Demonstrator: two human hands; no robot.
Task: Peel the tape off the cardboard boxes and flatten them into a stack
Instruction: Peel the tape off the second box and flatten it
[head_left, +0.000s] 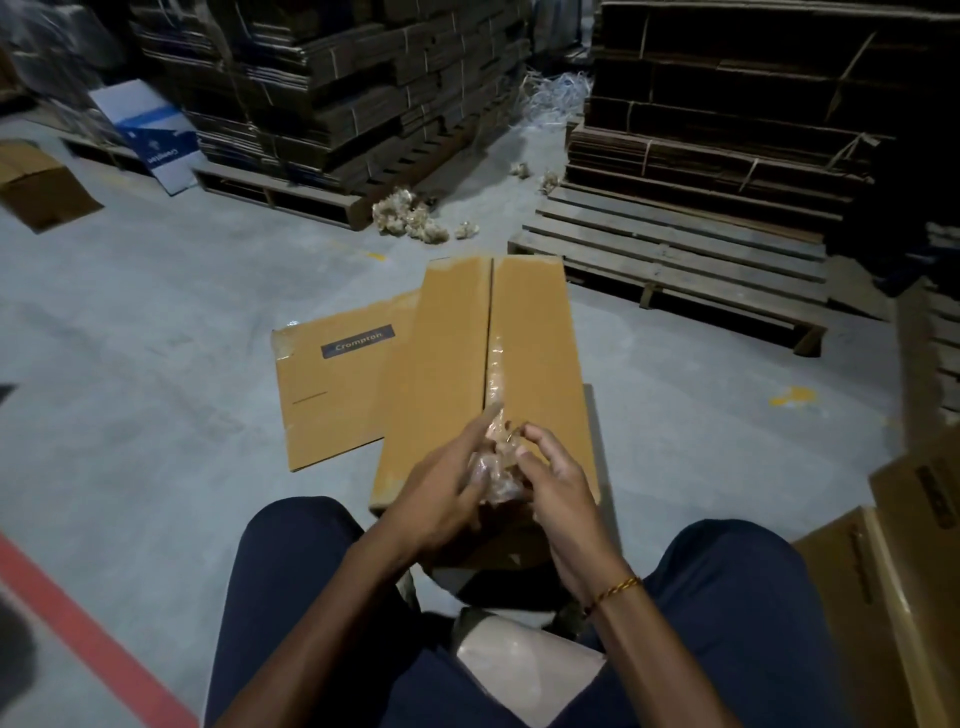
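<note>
- Left hand (441, 488) and right hand (550, 483) both pinch crumpled tape (493, 467), box (483, 364) near end.
- Flat box (322, 395) at 10 o'clock.

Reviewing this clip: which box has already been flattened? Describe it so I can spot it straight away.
Start from the long box in front of the person's knees, where both hands gather clear tape. The flattened box lies on the grey floor at its left, partly tucked beneath it. Unlike its neighbours, it lies flat and shows a dark label reading Crompton.
</note>
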